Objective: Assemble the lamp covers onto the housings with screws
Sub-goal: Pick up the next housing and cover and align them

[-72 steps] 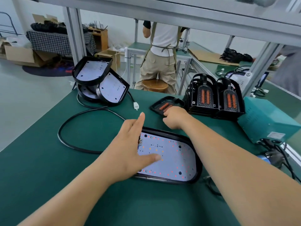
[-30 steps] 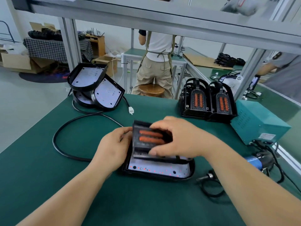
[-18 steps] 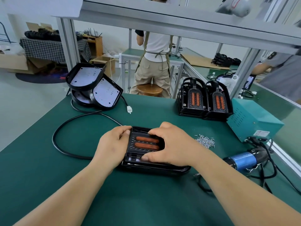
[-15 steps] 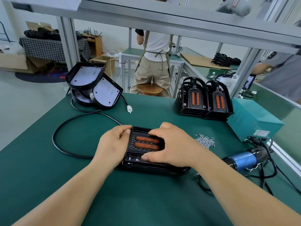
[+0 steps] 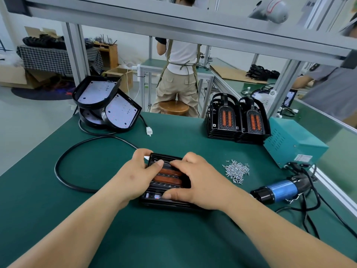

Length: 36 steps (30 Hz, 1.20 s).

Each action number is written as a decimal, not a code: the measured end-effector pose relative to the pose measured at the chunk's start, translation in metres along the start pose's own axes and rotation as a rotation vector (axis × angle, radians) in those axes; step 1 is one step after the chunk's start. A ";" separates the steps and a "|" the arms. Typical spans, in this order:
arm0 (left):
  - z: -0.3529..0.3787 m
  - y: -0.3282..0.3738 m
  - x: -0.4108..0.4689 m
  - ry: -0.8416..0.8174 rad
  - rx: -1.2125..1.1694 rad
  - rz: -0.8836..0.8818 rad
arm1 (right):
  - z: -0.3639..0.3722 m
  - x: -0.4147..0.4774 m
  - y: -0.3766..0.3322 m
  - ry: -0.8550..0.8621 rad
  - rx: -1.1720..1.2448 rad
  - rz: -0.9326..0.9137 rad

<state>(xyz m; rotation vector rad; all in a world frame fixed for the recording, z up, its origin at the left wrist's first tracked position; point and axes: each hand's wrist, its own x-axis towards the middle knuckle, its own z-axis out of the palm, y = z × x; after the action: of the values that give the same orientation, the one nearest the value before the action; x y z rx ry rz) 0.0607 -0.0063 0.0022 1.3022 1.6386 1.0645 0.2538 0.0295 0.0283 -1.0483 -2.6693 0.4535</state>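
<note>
Seating the lamp cover (image 5: 167, 174) onto the housing (image 5: 164, 205) is the step in hand, and both hands are working it in the middle of the bench (image 5: 173, 238). The left hand (image 5: 135, 176) is gripping the cover's left end, fingers curled over the far edge and thumb lying on top. The right hand (image 5: 201, 182) is spanning the right part, bent fingers arching over the orange strips and the thumb pressing on the near edge. The housing is lying flat under the cover, with only its dark rim showing along the near side.

To do this well, the person is probably needing to square the cover so its outline is matching the rim all round, then press evenly from both ends rather than from one corner. Whether the cover is fully down I cannot tell, since the hands are hiding most of the seam. Each screw hole is worth checking for alignment before either hand lets go.

The screws (image 5: 236, 170) are lying in a loose heap just to the right, and the blue driver (image 5: 280, 190) is resting beyond them, both near the right hand. It seems sensible for the left hand to be holding the pair steady while the right is fetching a screw.
</note>
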 end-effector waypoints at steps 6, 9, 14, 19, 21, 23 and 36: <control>-0.006 -0.001 0.011 -0.094 -0.135 0.015 | -0.036 0.019 0.039 0.224 0.475 0.355; -0.006 0.014 0.027 -0.086 -0.149 0.066 | -0.026 0.030 0.038 -0.088 0.450 0.447; -0.017 0.036 0.049 0.050 0.007 0.098 | -0.018 0.043 0.037 0.139 0.426 0.474; 0.011 0.029 0.026 0.677 -0.234 0.007 | -0.004 0.038 0.027 0.380 0.649 0.638; 0.035 0.022 0.014 0.639 -0.346 -0.088 | 0.007 0.038 0.023 0.476 0.760 0.696; 0.049 0.020 0.012 0.486 -0.437 -0.150 | 0.018 0.039 0.014 0.549 0.869 0.716; 0.052 0.014 0.024 0.383 -0.382 -0.053 | 0.025 0.033 0.011 0.664 0.765 0.543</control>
<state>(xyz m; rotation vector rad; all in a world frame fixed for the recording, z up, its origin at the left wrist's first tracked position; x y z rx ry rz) 0.1086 0.0267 -0.0048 0.8355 1.6200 1.5762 0.2288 0.0546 0.0043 -1.3223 -1.4190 0.9250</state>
